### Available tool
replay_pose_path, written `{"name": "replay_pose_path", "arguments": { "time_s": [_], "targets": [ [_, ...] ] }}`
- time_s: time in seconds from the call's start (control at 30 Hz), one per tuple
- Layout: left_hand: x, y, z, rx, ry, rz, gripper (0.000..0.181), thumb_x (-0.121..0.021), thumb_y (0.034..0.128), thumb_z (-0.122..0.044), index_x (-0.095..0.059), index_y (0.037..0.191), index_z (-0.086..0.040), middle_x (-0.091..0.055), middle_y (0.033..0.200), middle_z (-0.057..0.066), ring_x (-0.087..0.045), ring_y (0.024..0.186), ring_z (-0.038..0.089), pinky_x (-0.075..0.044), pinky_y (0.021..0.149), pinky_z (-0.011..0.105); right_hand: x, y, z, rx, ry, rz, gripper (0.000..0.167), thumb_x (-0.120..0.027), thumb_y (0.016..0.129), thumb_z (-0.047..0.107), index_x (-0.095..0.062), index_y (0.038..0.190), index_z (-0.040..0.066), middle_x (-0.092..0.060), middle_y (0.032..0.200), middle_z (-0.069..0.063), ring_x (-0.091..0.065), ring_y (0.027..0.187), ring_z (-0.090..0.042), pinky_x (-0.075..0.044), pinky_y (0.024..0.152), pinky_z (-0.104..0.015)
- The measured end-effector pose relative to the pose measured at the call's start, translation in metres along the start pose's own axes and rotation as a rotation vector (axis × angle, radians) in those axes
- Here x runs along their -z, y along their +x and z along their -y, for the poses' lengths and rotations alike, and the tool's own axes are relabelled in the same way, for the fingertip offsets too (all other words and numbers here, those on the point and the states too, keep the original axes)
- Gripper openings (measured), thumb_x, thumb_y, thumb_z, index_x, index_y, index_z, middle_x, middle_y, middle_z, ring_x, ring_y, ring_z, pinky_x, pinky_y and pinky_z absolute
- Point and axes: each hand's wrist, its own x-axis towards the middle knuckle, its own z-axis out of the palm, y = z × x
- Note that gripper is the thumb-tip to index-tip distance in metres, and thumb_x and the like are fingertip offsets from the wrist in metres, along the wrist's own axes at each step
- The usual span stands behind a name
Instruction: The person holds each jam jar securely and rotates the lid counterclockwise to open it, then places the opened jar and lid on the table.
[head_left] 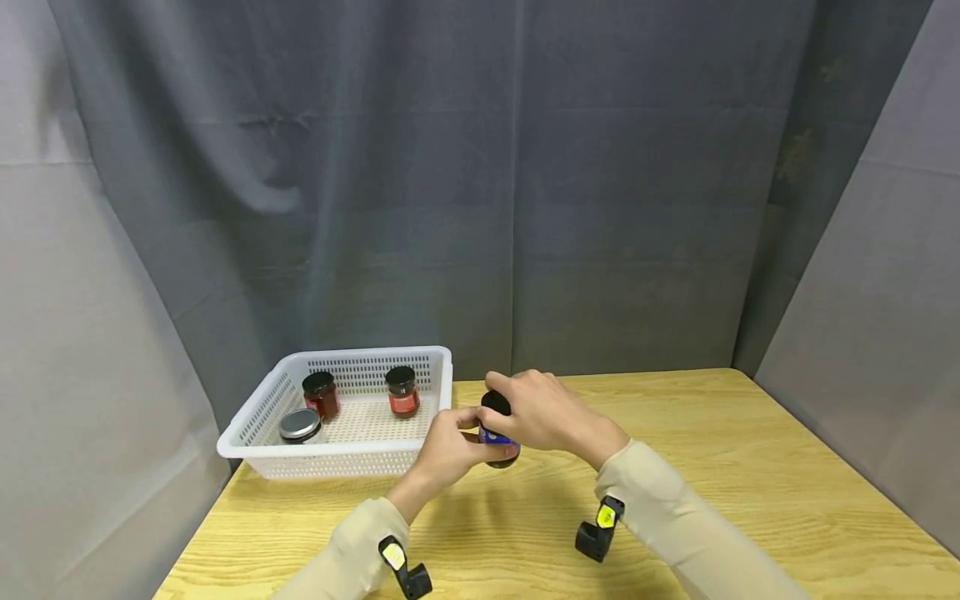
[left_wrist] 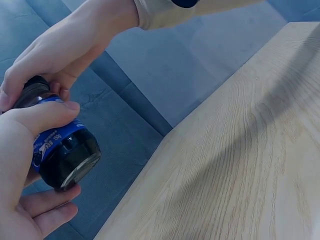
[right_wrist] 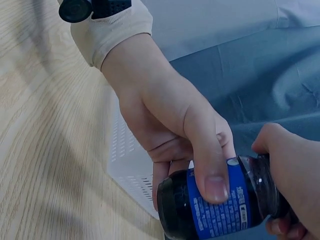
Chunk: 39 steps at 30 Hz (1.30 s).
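A dark glass jar [left_wrist: 70, 155] with a blue label and a black lid is held up over the table between both hands. My left hand [head_left: 448, 450] grips the jar's body, thumb across the blue label. At the lid end, my right hand [head_left: 543, 412] has its fingers curled round the black lid [head_left: 496, 402]. In the right wrist view the jar [right_wrist: 235, 202] lies nearly sideways across the picture, its label printed with white text. The right fingers hide most of the lid there.
Left of the hands stands a white perforated basket [head_left: 337, 461]. Inside are a dark red jar [head_left: 321, 400], a red-labelled jar [head_left: 402, 396] with a black lid, and a jar with a silver lid [head_left: 300, 423]. Grey curtains [head_left: 600, 208] hang behind the wooden table [head_left: 712, 467].
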Motion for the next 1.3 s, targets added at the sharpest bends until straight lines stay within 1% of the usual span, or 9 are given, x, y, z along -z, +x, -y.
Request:
{"name": "replay_pose_path", "arguments": {
  "time_s": [0.13, 0.33, 0.53, 0.8, 1.0, 1.3],
  "targets": [
    [-0.002, 0.0, 0.0, 0.017, -0.037, -0.006, 0.037, -0.092, 0.0801, -0.014, -0.077, 0.114, -0.008, -0.074, 0.111, 0.008, -0.075, 0.091, 0.026, -0.061, 0.077, 0.039, 0.0, -0.001, -0.004, 0.046, 0.02, -0.005, 0.018, -0.059, 0.1, 0.038, -0.057, 0.096, 0.022, -0.05, 0.065, 0.009, -0.047, 0.054, -0.008, -0.038, 0.049, -0.029],
    [-0.005, 0.0, 0.002, 0.006, -0.054, -0.014, 0.037, -0.091, 0.0814, -0.014, -0.077, 0.115, -0.009, -0.073, 0.11, 0.01, -0.076, 0.09, 0.027, -0.062, 0.076, 0.04, 0.001, -0.001, -0.008, 0.092, 0.033, 0.0, 0.016, -0.057, 0.102, 0.038, -0.059, 0.101, 0.023, -0.052, 0.069, 0.011, -0.049, 0.058, -0.007, -0.041, 0.053, -0.029],
    [-0.006, 0.002, 0.001, 0.006, -0.081, 0.007, 0.038, -0.09, 0.0822, -0.012, -0.077, 0.117, -0.008, -0.072, 0.112, 0.01, -0.075, 0.092, 0.029, -0.062, 0.077, 0.041, 0.003, -0.003, -0.01, 0.094, 0.032, 0.02, 0.017, -0.056, 0.104, 0.039, -0.059, 0.101, 0.023, -0.053, 0.07, 0.011, -0.051, 0.059, -0.007, -0.042, 0.053, -0.028],
    [-0.008, 0.003, 0.003, 0.032, -0.116, 0.011, 0.039, -0.09, 0.0812, -0.009, -0.076, 0.118, -0.005, -0.073, 0.113, 0.01, -0.075, 0.094, 0.03, -0.061, 0.079, 0.041, 0.007, -0.005, -0.011, 0.093, 0.019, 0.069, 0.019, -0.056, 0.105, 0.042, -0.057, 0.101, 0.023, -0.052, 0.07, 0.01, -0.05, 0.06, -0.007, -0.041, 0.052, -0.028],
    [-0.007, 0.003, 0.004, 0.039, -0.138, 0.018, 0.04, -0.09, 0.0808, -0.008, -0.076, 0.118, -0.005, -0.073, 0.114, 0.011, -0.075, 0.095, 0.031, -0.061, 0.08, 0.041, 0.007, -0.006, -0.011, 0.101, 0.025, 0.076, 0.02, -0.056, 0.105, 0.043, -0.058, 0.103, 0.023, -0.053, 0.071, 0.01, -0.05, 0.06, -0.007, -0.042, 0.052, -0.027],
    [-0.008, 0.004, 0.004, 0.038, -0.151, 0.036, 0.043, -0.091, 0.079, -0.007, -0.076, 0.119, -0.004, -0.074, 0.112, 0.011, -0.075, 0.095, 0.03, -0.061, 0.08, 0.04, 0.009, -0.007, -0.013, 0.133, 0.048, 0.099, 0.02, -0.056, 0.106, 0.041, -0.055, 0.097, 0.023, -0.049, 0.068, 0.011, -0.047, 0.056, -0.005, -0.039, 0.05, -0.026]
  ]
}}
